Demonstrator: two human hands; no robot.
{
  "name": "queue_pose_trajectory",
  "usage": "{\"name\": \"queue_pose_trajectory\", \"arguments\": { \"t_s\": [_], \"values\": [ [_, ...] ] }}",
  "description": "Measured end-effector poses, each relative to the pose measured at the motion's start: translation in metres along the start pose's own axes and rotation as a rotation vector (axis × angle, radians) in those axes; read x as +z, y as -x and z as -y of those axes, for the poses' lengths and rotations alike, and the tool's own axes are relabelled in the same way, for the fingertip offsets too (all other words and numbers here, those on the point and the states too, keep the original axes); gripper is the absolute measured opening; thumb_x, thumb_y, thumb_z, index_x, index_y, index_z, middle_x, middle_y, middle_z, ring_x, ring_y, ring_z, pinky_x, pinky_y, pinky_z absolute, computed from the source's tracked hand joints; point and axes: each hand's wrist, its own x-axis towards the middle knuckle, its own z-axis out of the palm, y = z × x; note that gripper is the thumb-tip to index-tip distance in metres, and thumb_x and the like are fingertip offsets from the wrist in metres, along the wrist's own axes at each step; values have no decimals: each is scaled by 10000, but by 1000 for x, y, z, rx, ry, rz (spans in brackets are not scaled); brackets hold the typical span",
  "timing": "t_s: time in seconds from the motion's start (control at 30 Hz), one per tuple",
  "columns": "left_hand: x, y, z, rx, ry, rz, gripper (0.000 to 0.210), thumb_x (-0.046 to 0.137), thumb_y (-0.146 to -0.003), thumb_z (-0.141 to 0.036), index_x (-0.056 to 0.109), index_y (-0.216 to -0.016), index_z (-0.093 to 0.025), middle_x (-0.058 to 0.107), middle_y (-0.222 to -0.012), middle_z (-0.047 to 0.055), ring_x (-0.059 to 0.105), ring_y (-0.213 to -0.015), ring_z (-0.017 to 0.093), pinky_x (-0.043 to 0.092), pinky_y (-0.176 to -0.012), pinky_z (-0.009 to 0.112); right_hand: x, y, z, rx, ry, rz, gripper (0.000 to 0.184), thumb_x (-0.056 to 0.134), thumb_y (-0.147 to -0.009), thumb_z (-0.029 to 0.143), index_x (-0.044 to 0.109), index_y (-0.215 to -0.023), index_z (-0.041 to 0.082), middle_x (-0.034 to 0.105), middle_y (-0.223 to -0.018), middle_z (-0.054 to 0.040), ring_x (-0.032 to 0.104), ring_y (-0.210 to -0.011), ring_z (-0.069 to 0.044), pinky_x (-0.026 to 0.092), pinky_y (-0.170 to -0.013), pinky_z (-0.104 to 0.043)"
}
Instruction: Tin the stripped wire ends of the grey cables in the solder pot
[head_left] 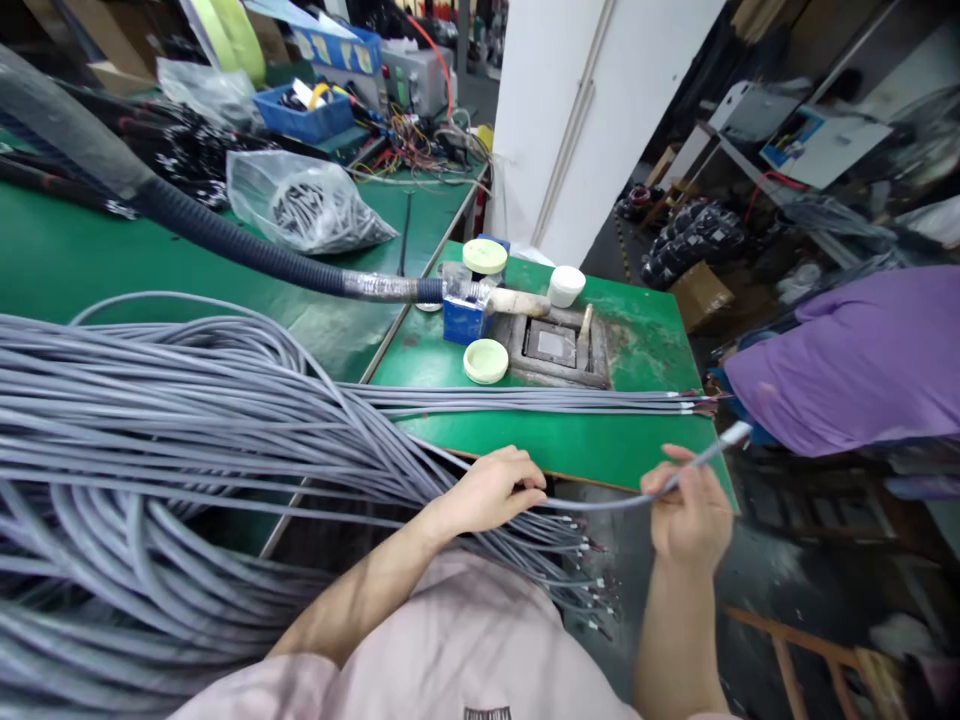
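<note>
My right hand [691, 512] pinches a grey cable [600, 505] near its end, which points up to the right and has a white band. My left hand [499, 488] is closed round the same cable farther back, its fingertips partly hiding it. On the green table beyond my hands, several more grey cables [525, 399] lie side by side, their stripped ends at the right edge. Below my left forearm, a bunch of loose cable ends [555, 570] hangs near my body. A large heap of grey cables [172, 440] fills the left side.
A solder pot [555, 343] is set into the green table [652, 340], with a ribbed hose [277, 262] reaching over it. Round tubs [486, 361] stand close by. A bag of small parts [311, 205] sits farther back. Someone in a purple top [855, 365] is at the right.
</note>
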Motion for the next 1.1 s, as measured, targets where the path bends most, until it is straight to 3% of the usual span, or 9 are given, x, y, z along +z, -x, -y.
{"name": "queue_pose_trajectory", "arguments": {
  "t_s": [0.13, 0.27, 0.47, 0.6, 0.83, 1.0, 1.1],
  "values": [
    [10, 1, 6, -171, 464, -152, 314, 646, -797, -387, 691, -984, -139, 607, -776, 37, 531, -696, 121, 435, -680, 261, 18, 37, 7, 119, 396, 529, 278, 489, -889, 347, 656, -1005, 157, 564, -518, 27, 479, -458, -98, 371, -463, -218],
    [13, 0, 1, -270, 823, -208, 356, 729, -702, -444, 726, -882, -136, 629, -769, 42, 549, -664, 112, 438, -656, 256, 40, 60, 3, 111, 477, 768, 287, 435, -917, 329, 649, -1018, 167, 562, -537, 26, 496, -469, -105, 377, -487, -235],
    [19, 4, -3, -391, 1063, -266, 342, 800, -597, -430, 676, -644, -115, 658, -703, 48, 553, -585, 100, 449, -600, 249, 46, 64, -2, 154, 462, 848, 286, 419, -927, 328, 653, -973, 169, 582, -553, 18, 508, -493, -111, 391, -520, -244],
    [23, 4, -2, -380, 1108, -250, 333, 784, -624, -423, 661, -650, -115, 629, -628, 22, 502, -499, 72, 419, -535, 234, 47, 62, -4, 211, 436, 826, 305, 415, -931, 356, 658, -903, 173, 577, -536, 22, 493, -489, -104, 385, -529, -240],
    [18, 0, 6, -406, 1121, -427, 268, 807, -607, -364, 701, -709, -140, 685, -743, 26, 575, -645, 98, 460, -682, 245, 44, 61, -14, 307, 302, 822, 306, 429, -928, 395, 653, -945, 187, 559, -527, 35, 480, -478, -101, 379, -520, -237],
    [16, -2, 3, -393, 1089, -422, 288, 789, -625, -376, 636, -625, -133, 614, -610, -9, 516, -559, 70, 421, -596, 214, 49, 61, -13, 320, 326, 838, 311, 446, -911, 410, 653, -889, 179, 571, -524, 26, 473, -461, -104, 374, -504, -245],
    [20, -3, -5, -405, 1090, -356, 346, 786, -623, -400, 572, -589, -130, 571, -543, -22, 476, -495, 58, 377, -519, 201, 53, 63, -13, 235, 390, 735, 290, 477, -895, 397, 622, -753, 189, 566, -525, 26, 469, -473, -101, 364, -508, -244]
  ]
}}
